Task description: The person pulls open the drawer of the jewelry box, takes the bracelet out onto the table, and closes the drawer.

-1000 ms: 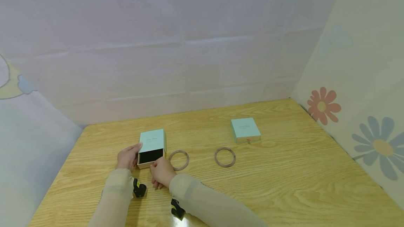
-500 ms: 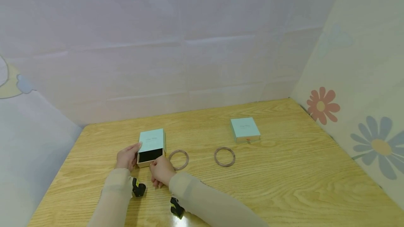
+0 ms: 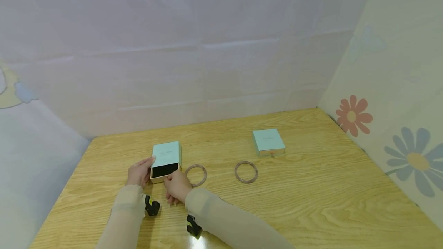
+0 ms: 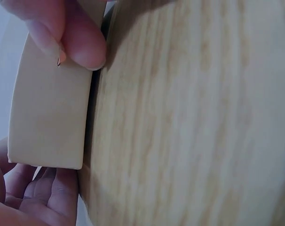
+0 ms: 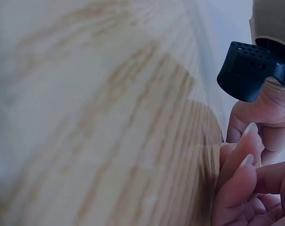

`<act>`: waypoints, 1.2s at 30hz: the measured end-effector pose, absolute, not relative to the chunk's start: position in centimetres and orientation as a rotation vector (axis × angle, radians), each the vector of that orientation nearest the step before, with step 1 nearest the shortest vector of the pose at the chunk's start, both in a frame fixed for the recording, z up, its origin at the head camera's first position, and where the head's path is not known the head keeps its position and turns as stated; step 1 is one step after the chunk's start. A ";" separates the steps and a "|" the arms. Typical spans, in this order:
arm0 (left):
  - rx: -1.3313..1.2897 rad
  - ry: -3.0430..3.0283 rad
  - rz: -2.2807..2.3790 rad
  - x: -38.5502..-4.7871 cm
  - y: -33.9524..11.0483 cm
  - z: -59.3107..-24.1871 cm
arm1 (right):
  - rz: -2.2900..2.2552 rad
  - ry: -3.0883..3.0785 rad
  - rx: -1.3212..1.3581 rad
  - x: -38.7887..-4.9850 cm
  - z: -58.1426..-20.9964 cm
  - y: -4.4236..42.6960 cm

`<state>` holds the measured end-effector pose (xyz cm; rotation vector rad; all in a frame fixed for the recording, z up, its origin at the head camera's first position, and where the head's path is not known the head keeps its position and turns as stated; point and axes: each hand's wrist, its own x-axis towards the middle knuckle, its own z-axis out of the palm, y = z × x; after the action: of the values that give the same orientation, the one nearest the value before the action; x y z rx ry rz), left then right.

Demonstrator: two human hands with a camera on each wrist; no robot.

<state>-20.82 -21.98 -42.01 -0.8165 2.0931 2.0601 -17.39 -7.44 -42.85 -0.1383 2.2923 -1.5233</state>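
Note:
A pale turquoise drawer box (image 3: pixel 167 153) lies at the left of the table, its cream drawer (image 3: pixel 157 180) pulled partly out and showing a black inside. My left hand (image 3: pixel 139 172) grips the box's left side, thumb near the top edge. At the drawer's front, my right hand (image 3: pixel 178 186) pinches a small orange pull tab (image 4: pixel 62 57), seen between the fingertips in the left wrist view. Just right of that hand lies a brownish-mauve bangle (image 3: pixel 205 175), partly hidden by it. The right wrist view shows curled fingers (image 5: pixel 239 183) close to the tabletop; the box is mostly hidden there.
A second bangle (image 3: pixel 257 172) lies flat near the table's middle. Behind it to the right sits another turquoise box (image 3: pixel 268 140), closed, with an orange tab facing forward. The wooden table (image 3: pixel 311 203) meets a pale backdrop at the rear and a flowered one at the right.

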 end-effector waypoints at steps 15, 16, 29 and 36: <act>-0.773 2.055 2.094 -20.6 -22.1 -41.8 | -1.504 2.307 -0.135 -17.5 -42.9 -7.5; -0.771 2.056 2.093 -20.6 -22.1 -41.8 | -1.505 2.305 -0.131 -17.6 -42.9 -7.5; -0.773 2.070 2.075 -20.7 -22.1 -41.8 | -1.539 2.274 -0.110 -17.9 -43.3 -7.7; -0.803 2.110 2.040 -20.6 -22.1 -41.8 | -1.534 2.282 -0.114 -17.9 -43.1 -7.6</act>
<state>-20.63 -22.07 -41.80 -0.8028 2.1102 2.0403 -17.89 -7.57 -43.12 -0.1137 2.2817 -1.5338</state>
